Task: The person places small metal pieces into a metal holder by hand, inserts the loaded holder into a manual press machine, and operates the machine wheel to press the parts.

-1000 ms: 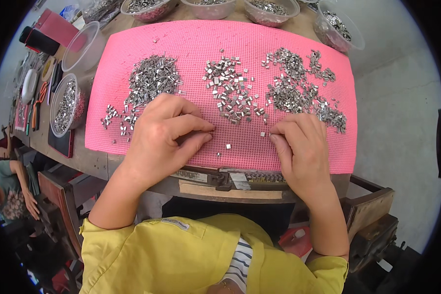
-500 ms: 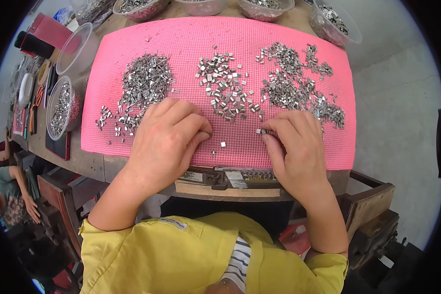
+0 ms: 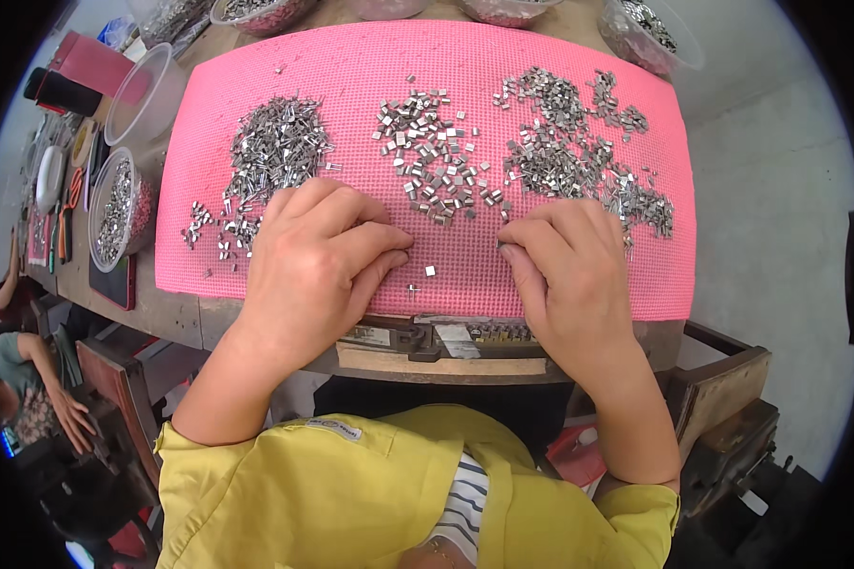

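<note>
Pink gridded mat [image 3: 659,284] covers most of the wooden table [image 3: 180,315], its surface carrying three separate groups of small silvery metal pieces. Left group: a dense heap of pronged pieces [image 3: 280,147]. Centre: a looser scatter of block-shaped pieces [image 3: 435,171]. Right: a spread-out heap of small pieces [image 3: 560,166].

Left hand [image 3: 315,261] is at the near edge of the pronged heap, thumb and index fingertips together; whether anything is pinched between them cannot be told. Right hand [image 3: 574,275] is below the right heap, thumb and index finger pinching a small dark piece [image 3: 501,244], of which only the end shows; its exact form cannot be made out.

Between the hands, nearer the left, lie one loose square block [image 3: 431,271] and, just below it, one pronged piece [image 3: 412,288].

Beyond the mat's left edge stands a filled clear plastic tub [image 3: 143,226], near orange-handled scissors [image 3: 75,190].
</note>
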A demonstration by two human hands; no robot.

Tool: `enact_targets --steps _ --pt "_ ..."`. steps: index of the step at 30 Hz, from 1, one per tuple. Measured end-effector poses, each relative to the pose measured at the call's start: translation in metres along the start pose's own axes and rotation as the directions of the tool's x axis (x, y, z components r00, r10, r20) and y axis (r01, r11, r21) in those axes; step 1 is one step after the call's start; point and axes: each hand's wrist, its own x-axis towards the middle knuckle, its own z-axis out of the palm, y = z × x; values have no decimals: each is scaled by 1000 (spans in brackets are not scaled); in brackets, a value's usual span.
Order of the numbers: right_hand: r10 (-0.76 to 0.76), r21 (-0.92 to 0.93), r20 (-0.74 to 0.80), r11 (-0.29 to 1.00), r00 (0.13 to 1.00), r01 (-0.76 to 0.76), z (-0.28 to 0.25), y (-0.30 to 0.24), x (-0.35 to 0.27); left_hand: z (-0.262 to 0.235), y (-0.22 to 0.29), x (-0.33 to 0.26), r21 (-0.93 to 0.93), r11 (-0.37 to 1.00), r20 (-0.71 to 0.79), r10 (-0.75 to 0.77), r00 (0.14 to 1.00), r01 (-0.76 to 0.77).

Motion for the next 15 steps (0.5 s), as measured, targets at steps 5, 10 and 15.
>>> enact_targets --steps 5,10,15 --pt "-5 -5 -9 1000 1000 5 0 -1 1 2 9 -4 -75 996 1 -50 999 50" --pt "-2 -7 2 1000 1000 2 -2 -4 1 5 18 -6 -116 982 24 -149 989 151" --pt "-25 -8 1 1000 1000 25 2 -3 0 7 22 -2 -60 990 19 -129 991 130"
